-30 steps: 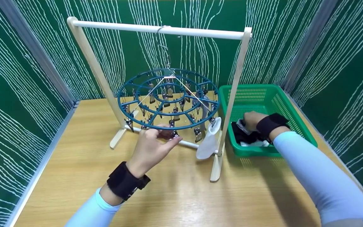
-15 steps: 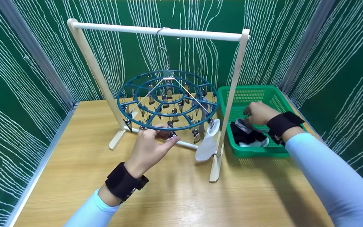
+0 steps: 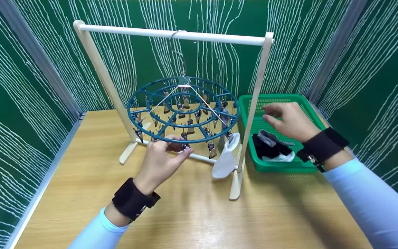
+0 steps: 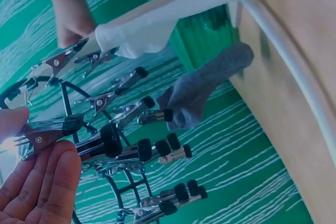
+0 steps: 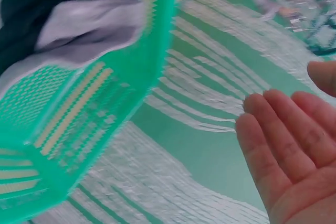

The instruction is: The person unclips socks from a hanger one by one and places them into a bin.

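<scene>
- Clip [image 3: 186,146] is pinched by left hand [image 3: 161,160] at the ring's [image 3: 199,140] six o'clock; probably best squeezed without the ring being tilted.
- White sock [image 3: 225,162] is clipped at four o'clock.
- Nothing is held by the relaxed, uncurled right hand [image 3: 294,121], over the basket [image 3: 282,168] at three.

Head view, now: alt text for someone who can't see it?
The left hand pinches a metal clip on a round teal plastic hanger, which hangs from a pale wooden stand and bears a white fabric sock. The right hand, holding nothing, hovers over a green perforated plastic basket containing black, grey and white cloth.
</scene>
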Motion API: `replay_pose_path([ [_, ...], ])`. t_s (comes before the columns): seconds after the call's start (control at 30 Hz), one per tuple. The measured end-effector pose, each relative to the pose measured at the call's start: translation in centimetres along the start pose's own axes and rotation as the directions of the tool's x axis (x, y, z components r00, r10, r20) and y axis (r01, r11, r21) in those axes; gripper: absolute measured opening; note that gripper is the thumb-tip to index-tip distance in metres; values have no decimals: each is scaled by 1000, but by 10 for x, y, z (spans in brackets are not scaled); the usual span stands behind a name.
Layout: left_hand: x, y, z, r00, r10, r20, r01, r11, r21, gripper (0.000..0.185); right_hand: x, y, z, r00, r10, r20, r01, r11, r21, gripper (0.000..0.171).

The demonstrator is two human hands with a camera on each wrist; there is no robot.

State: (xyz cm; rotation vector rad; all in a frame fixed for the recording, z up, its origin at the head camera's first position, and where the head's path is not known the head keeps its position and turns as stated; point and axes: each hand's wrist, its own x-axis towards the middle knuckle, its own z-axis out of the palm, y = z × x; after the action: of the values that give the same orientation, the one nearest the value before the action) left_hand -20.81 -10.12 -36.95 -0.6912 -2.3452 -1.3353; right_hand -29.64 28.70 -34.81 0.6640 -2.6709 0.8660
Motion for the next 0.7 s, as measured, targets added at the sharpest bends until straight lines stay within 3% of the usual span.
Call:
replay_pose_path([
  [0.07, 0, 0, -1, 1000, 1, -4, -1, 1000, 0, 21, -4, -11, -1, 995, -64, -82, 64, 998, -3, 24],
  [0.17, -1, -1, -1, 1000, 2, -9, -2, 1000, 1, 22, -11, -27, -1, 965, -165, -204, 163, 986, -29, 19],
  [0.27, -1, -2, -2, 1000, 1, -11, -1, 1000, 10, 22, -17, -40, -1, 911, -264, -318, 261, 964, -55, 15],
  [0.4, -2, -2, -3, 1000, -1, -20, 2, 1000, 20, 25, -24, -57, 1, 811, -400, -427, 407, 910, -79, 9],
  [0.47, -3, -2, -3, 1000, 1, -28, 0, 1000, 19, 26, -26, -65, 4, 770, -455, -447, 470, 879, -84, 9],
  [0.6, -4, -2, -4, 1000, -1, -32, 2, 1000, 18, 27, -27, -80, 12, 709, -552, -439, 579, 811, -86, 35],
  [0.7, -4, -2, -5, 1000, -5, -24, 6, 1000, 24, 26, -27, -88, 18, 698, -617, -363, 616, 776, -135, 31],
])
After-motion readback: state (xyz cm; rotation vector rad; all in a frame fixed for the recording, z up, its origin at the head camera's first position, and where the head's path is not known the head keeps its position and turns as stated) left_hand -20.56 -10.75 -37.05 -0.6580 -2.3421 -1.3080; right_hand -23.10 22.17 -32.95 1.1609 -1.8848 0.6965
